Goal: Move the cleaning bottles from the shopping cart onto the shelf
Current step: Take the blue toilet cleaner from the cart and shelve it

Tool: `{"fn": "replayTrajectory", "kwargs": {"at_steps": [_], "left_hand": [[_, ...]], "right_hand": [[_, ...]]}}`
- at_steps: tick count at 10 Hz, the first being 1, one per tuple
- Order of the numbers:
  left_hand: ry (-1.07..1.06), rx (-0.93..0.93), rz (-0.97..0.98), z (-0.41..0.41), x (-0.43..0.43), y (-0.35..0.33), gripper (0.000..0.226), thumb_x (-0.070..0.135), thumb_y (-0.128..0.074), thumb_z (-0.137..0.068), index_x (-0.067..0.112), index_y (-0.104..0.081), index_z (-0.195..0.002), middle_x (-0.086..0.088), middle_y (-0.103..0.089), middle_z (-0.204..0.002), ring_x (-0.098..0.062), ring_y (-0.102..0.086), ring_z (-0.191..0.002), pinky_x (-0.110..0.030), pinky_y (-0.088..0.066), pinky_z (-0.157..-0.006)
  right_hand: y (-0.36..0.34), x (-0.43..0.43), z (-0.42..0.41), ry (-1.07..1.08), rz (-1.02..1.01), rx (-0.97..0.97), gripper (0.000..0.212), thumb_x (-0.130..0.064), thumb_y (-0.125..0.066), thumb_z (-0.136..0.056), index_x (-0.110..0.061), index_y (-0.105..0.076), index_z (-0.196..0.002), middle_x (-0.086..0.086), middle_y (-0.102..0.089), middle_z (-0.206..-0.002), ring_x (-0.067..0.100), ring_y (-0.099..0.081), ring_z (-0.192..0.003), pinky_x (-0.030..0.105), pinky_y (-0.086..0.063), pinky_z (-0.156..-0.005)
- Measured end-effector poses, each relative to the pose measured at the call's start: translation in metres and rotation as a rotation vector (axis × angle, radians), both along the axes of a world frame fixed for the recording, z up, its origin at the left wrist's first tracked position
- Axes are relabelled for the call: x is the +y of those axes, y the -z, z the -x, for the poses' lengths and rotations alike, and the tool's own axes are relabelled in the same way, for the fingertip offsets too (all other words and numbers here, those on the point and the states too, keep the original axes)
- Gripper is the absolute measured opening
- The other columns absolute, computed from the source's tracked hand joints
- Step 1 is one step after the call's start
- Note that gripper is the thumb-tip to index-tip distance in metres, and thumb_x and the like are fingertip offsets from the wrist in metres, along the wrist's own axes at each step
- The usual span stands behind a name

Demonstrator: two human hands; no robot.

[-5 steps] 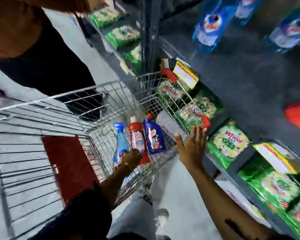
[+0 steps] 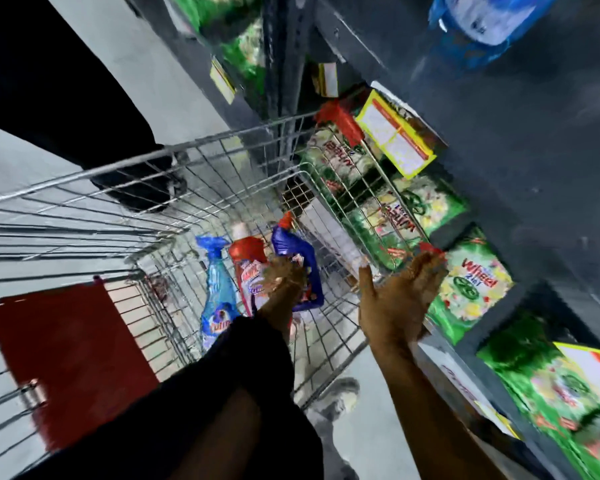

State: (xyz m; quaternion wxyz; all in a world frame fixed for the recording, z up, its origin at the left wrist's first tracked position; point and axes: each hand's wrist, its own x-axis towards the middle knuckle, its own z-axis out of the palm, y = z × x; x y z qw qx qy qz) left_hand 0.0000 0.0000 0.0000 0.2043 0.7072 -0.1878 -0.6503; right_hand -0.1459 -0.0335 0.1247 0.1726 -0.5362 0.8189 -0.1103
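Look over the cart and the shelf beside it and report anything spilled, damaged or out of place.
Nothing stands out. The three bottles, blue spray bottle, red bottle and dark blue bottle, lie side by side in the cart with no visible spill. The green detergent packs sit in their shelf row; motion blur hides fine damage.

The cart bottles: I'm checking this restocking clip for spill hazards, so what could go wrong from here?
1. The left hand reaches among three bottles packed side by side: the blue spray bottle, red bottle and dark blue bottle. Pulling one could topple its neighbours.
2. The right hand is spread open by the cart's wire rim, holding nothing, so a one-handed lift might slip.
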Motion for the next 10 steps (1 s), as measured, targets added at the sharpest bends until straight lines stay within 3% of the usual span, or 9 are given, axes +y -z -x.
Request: {"fn": "replayTrajectory", "kwargs": {"at_steps": [1,2,4,5,6,7,8,9,10], "left_hand": [[0.084,-0.061,0.078,0.017,-0.026,0.002,0.037,0.025,-0.061,-0.09,0.002,-0.054,-0.117,-0.018,-0.06,-0.117,-0.025,-0.063,-0.092,-0.04,-0.054,-0.096],[-0.063,-0.249,0.053,0.019,-0.048,0.007,0.044,0.024,-0.08,-0.073,0.006,-0.051,-0.102,-0.015,-0.06,-0.097,-0.022,-0.061,-0.074,-0.011,-0.049,-0.061],[0.007,-0.2,-0.054,0.001,-0.052,0.014,0.054,0.029,-0.081,-0.07,0.002,-0.06,-0.111,-0.021,-0.068,-0.114,-0.033,-0.067,-0.098,-0.044,-0.057,-0.086],[-0.004,-0.19,0.056,-0.012,-0.043,-0.006,0.048,0.026,-0.076,-0.076,0.004,-0.059,-0.115,-0.021,-0.068,-0.113,-0.032,-0.068,-0.092,-0.045,-0.058,-0.085],[-0.03,-0.093,0.211,-0.025,-0.03,-0.045,0.042,0.023,-0.074,-0.078,0.005,-0.062,-0.113,-0.018,-0.07,-0.106,-0.027,-0.068,-0.079,-0.028,-0.059,-0.061],[-0.05,0.038,0.38,-0.028,-0.018,-0.102,0.035,0.024,-0.072,-0.081,0.013,-0.064,-0.113,-0.013,-0.072,-0.107,-0.02,-0.071,-0.082,-0.023,-0.057,-0.06],[0.043,0.126,0.515,-0.02,-0.009,-0.162,0.034,0.039,-0.072,-0.077,0.024,-0.068,-0.107,0.004,-0.076,-0.096,-0.007,-0.071,-0.078,-0.02,-0.055,-0.06],[0.123,0.189,0.571,0.01,0.004,-0.216,0.021,0.039,-0.064,-0.08,0.029,-0.069,-0.098,0.015,-0.075,-0.083,0.002,-0.067,-0.069,-0.016,-0.053,-0.053],[0.232,0.227,0.542,0.047,0.011,-0.253,0.029,0.056,-0.05,-0.084,0.038,-0.068,-0.098,0.016,-0.075,-0.085,-0.005,-0.068,-0.072,-0.02,-0.054,-0.052]], "right_hand": [[0.001,0.0,0.0,-0.037,0.011,0.055,0.09,-0.05,-0.055,-0.088,0.003,-0.011,-0.146,0.025,-0.003,-0.158,0.038,-0.003,-0.147,0.047,-0.007,-0.119],[0.005,-0.002,0.003,-0.039,-0.001,0.061,0.091,-0.053,-0.052,-0.088,-0.005,-0.005,-0.149,0.022,0.002,-0.159,0.035,0.004,-0.148,0.046,-0.005,-0.119],[0.003,-0.003,0.007,-0.046,-0.018,-0.008,0.09,-0.051,-0.052,-0.088,-0.013,0.001,-0.15,0.02,0.011,-0.159,0.035,0.012,-0.146,0.053,-0.013,-0.12],[-0.004,-0.003,0.009,-0.085,-0.049,-0.076,0.087,-0.045,-0.054,-0.09,-0.011,0.0,-0.149,0.021,0.015,-0.158,0.036,0.017,-0.145,0.051,-0.01,-0.121],[-0.018,-0.001,0.021,-0.13,-0.056,-0.244,0.083,-0.036,-0.056,-0.092,-0.009,-0.003,-0.149,0.019,0.016,-0.158,0.033,0.018,-0.146,0.04,0.002,-0.118],[-0.046,0.01,0.038,-0.184,-0.042,-0.49,0.068,-0.032,-0.053,-0.094,-0.012,-0.018,-0.149,0.014,-0.006,-0.161,0.026,-0.006,-0.148,0.036,-0.014,-0.117],[-0.08,0.022,0.037,-0.22,-0.163,-0.865,0.045,-0.032,-0.05,-0.096,-0.017,-0.042,-0.138,0.01,-0.045,-0.146,0.013,-0.044,-0.13,0.035,-0.037,-0.111],[-0.113,0.043,0.046,-0.083,-0.185,-1.215,0.016,-0.029,-0.051,-0.095,-0.023,-0.064,-0.103,-0.004,-0.071,-0.101,0.0,-0.065,-0.087,0.018,-0.055,-0.075],[-0.138,0.067,0.085,-0.008,-0.097,-1.275,0.019,-0.036,-0.054,-0.087,-0.023,-0.066,-0.093,-0.011,-0.072,-0.084,0.001,-0.065,-0.072,0.015,-0.051,-0.057]]}}
